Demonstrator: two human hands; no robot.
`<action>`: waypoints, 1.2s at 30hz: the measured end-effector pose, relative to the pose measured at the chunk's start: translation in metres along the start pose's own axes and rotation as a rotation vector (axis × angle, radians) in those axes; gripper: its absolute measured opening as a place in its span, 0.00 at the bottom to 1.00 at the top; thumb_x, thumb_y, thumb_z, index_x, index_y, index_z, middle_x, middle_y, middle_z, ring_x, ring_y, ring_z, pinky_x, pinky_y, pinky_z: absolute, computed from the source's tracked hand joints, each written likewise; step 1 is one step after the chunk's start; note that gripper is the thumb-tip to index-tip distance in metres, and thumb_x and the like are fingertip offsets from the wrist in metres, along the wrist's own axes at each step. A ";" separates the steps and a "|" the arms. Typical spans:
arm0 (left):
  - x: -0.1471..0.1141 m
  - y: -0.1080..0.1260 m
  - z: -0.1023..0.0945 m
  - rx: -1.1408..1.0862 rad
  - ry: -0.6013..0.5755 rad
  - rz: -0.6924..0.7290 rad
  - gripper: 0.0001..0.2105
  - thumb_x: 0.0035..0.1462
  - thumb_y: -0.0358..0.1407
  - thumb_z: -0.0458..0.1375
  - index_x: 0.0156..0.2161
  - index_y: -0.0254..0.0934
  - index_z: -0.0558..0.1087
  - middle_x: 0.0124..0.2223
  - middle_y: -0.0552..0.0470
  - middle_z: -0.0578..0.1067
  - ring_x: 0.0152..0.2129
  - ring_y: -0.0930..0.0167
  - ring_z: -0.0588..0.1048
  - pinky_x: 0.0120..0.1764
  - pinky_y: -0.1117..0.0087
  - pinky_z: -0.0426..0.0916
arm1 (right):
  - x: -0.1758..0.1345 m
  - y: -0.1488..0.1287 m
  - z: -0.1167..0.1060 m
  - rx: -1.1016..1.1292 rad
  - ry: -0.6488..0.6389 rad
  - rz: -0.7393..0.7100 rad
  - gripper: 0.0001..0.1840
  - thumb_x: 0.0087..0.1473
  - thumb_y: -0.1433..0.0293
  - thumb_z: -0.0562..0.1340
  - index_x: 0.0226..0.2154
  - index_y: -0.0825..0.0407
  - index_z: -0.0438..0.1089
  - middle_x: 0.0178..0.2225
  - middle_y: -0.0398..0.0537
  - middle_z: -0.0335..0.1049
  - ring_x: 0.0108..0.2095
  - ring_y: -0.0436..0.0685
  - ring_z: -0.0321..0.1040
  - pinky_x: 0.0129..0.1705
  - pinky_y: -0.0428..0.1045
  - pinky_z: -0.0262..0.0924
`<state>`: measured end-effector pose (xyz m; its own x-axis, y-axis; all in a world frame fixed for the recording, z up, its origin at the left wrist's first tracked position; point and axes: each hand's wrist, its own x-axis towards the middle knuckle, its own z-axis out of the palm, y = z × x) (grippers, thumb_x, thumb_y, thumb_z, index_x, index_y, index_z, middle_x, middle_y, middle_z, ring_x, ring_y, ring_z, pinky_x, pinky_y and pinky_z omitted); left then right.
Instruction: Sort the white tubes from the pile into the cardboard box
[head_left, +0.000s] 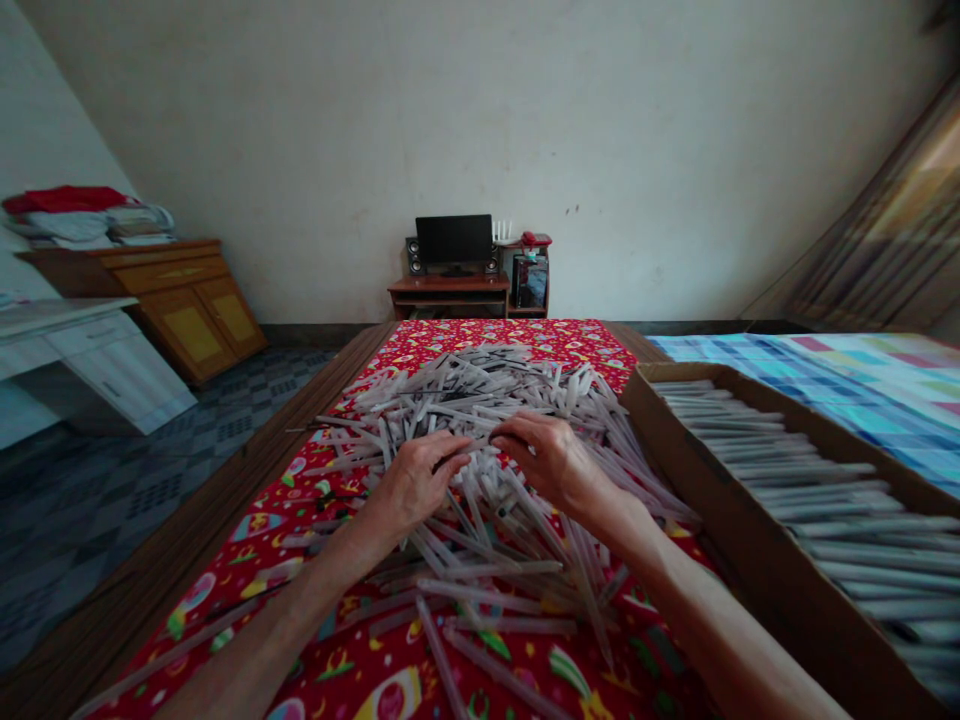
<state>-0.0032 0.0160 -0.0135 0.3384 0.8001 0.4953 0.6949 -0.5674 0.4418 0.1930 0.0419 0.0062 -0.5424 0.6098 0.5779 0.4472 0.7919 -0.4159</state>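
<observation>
Both hands work close together over a large heap of translucent plastic tubes [502, 390]. My left hand [424, 480] is closed in a pinch, with a slim translucent plastic tube [478, 446] at its fingertips, pointing to the right. Just to the right, my right hand [551, 460] is closed too, thumb and fingers pressed together by the tube's end. A small dark tip shows at those fingers, but I cannot make out what it is. Loose tubes lie crisscrossed under and around both hands, some with thin dark pieces among them.
A red patterned cloth [390, 690] covers the surface. At the right stands a long cardboard box [720, 510] holding rows of filled-looking tubes [840, 500], beside a checked cloth [825, 380]. A monitor [454, 240] on a desk and a wooden cabinet [176, 310] stand farther back.
</observation>
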 end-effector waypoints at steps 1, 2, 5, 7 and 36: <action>0.000 0.001 0.000 0.007 0.003 0.008 0.09 0.55 0.28 0.54 0.40 0.34 0.74 0.34 0.49 0.76 0.31 0.71 0.74 0.35 0.73 0.67 | 0.000 0.000 0.001 -0.042 -0.007 0.008 0.12 0.58 0.72 0.53 0.27 0.58 0.68 0.24 0.47 0.65 0.25 0.47 0.58 0.29 0.43 0.50; 0.000 0.001 0.000 0.015 0.007 0.019 0.09 0.55 0.27 0.54 0.40 0.33 0.74 0.34 0.49 0.76 0.30 0.71 0.74 0.35 0.73 0.67 | -0.001 0.000 0.003 -0.079 -0.016 0.017 0.14 0.59 0.72 0.51 0.25 0.58 0.66 0.23 0.46 0.63 0.23 0.47 0.56 0.28 0.44 0.48; 0.000 0.003 0.001 0.030 0.018 0.050 0.10 0.54 0.26 0.54 0.41 0.33 0.74 0.33 0.49 0.75 0.30 0.72 0.74 0.34 0.74 0.67 | -0.002 -0.001 0.006 -0.138 -0.036 0.037 0.17 0.60 0.71 0.49 0.23 0.56 0.63 0.22 0.45 0.61 0.23 0.47 0.52 0.28 0.45 0.45; 0.000 0.003 0.001 0.033 0.023 0.060 0.09 0.54 0.26 0.54 0.40 0.32 0.74 0.32 0.49 0.75 0.29 0.72 0.74 0.34 0.74 0.67 | -0.003 -0.001 0.007 -0.140 -0.017 0.058 0.17 0.61 0.70 0.48 0.23 0.56 0.61 0.22 0.44 0.60 0.23 0.47 0.52 0.28 0.45 0.45; -0.002 0.002 0.003 0.029 0.023 0.087 0.10 0.55 0.27 0.53 0.42 0.34 0.73 0.33 0.49 0.75 0.30 0.72 0.74 0.34 0.74 0.68 | -0.008 0.000 0.018 -0.035 0.007 0.239 0.24 0.60 0.62 0.47 0.18 0.55 0.59 0.15 0.40 0.53 0.17 0.44 0.46 0.22 0.44 0.39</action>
<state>-0.0005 0.0135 -0.0162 0.3843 0.7429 0.5481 0.6812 -0.6289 0.3748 0.1849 0.0375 -0.0108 -0.4132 0.7794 0.4709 0.5869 0.6233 -0.5167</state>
